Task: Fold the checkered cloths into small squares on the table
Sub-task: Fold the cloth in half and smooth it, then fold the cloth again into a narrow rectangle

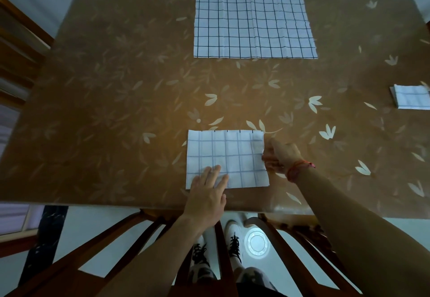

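1. Our left hand (209, 192) lies flat, fingers straight, pressing the near left corner of a folded white cloth with thin dark checks (230, 152), lower centre of frame.
2. Our right hand (280, 154) pinches that cloth's right edge.
3. On the brown leaf-patterned bench (104, 99), a larger checkered cloth (253, 24) lies spread at upper centre, a small folded checkered square (411, 100) at far right.

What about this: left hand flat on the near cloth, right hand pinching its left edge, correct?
No. The head view shows the right hand pinching the right edge of the near cloth, not the left; the left hand does lie flat on it.
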Demonstrator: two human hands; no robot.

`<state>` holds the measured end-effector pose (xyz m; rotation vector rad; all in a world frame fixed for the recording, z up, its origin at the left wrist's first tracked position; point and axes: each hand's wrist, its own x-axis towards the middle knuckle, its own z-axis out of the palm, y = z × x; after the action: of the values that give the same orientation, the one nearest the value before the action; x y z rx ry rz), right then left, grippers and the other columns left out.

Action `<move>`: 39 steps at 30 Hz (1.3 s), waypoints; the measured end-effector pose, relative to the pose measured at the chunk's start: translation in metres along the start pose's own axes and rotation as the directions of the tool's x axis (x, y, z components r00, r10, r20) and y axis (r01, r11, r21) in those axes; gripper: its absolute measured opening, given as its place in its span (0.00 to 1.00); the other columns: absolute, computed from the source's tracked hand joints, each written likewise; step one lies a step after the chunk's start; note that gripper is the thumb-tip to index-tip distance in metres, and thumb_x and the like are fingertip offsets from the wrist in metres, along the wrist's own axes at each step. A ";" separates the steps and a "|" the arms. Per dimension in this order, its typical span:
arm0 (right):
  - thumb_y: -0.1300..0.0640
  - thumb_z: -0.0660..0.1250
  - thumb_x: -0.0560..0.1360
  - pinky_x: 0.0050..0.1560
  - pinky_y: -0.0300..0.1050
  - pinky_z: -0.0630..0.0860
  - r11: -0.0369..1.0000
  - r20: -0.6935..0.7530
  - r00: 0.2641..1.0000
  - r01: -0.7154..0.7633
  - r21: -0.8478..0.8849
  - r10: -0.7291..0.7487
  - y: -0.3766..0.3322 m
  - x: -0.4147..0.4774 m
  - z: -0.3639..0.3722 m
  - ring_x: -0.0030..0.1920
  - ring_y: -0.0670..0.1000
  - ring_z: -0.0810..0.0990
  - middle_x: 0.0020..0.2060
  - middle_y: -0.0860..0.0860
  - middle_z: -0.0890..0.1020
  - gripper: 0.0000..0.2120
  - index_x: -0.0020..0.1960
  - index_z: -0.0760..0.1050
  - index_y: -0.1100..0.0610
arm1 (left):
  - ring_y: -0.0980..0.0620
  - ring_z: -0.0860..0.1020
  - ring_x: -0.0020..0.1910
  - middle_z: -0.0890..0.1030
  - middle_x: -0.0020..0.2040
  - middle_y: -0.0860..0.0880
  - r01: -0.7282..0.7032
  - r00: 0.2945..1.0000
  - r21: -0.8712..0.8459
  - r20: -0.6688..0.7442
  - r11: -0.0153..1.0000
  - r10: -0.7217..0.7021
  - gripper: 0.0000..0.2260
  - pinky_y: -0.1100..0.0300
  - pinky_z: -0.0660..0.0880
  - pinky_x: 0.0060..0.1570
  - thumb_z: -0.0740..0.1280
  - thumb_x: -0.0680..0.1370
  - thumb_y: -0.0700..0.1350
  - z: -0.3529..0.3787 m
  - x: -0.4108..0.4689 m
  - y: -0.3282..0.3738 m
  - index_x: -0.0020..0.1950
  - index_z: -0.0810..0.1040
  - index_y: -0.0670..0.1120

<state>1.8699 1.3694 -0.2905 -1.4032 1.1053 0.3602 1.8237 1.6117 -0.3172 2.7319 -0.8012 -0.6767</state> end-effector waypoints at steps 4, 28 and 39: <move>0.45 0.69 0.70 0.26 0.41 0.68 0.998 0.008 1.000 -0.016 -0.059 0.017 -0.002 0.001 0.006 0.21 0.50 0.68 0.26 0.53 0.73 0.16 0.39 0.73 0.59 | 0.46 0.44 0.78 0.46 0.80 0.48 -0.004 1.000 0.005 0.002 1.000 0.004 0.24 0.46 0.49 0.75 0.54 0.83 0.49 0.000 0.000 -0.001 0.78 0.55 0.51; 0.67 0.71 0.69 0.42 0.55 0.81 0.991 -0.074 0.989 0.131 -0.013 -0.131 0.008 -0.021 -0.003 0.35 0.55 0.80 0.35 0.56 0.80 0.03 0.42 0.79 0.63 | 0.48 0.47 0.78 0.50 0.79 0.47 -0.052 0.989 -0.009 -0.138 0.999 0.051 0.31 0.51 0.50 0.76 0.61 0.80 0.52 -0.011 0.003 0.006 0.78 0.53 0.46; 0.72 0.67 0.70 0.31 0.49 0.81 0.891 0.056 0.995 -0.095 0.444 0.078 0.046 -0.064 0.006 0.29 0.52 0.76 0.32 0.57 0.75 0.06 0.44 0.75 0.65 | 0.45 0.68 0.68 0.72 0.68 0.45 0.011 0.964 -0.106 -0.262 0.994 -0.039 0.25 0.52 0.68 0.65 0.69 0.75 0.47 -0.003 0.009 0.023 0.71 0.70 0.45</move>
<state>1.8056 1.4095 -0.2691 -0.9372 1.1364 0.1763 1.8211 1.5874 -0.3106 2.6643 -0.6514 -0.3358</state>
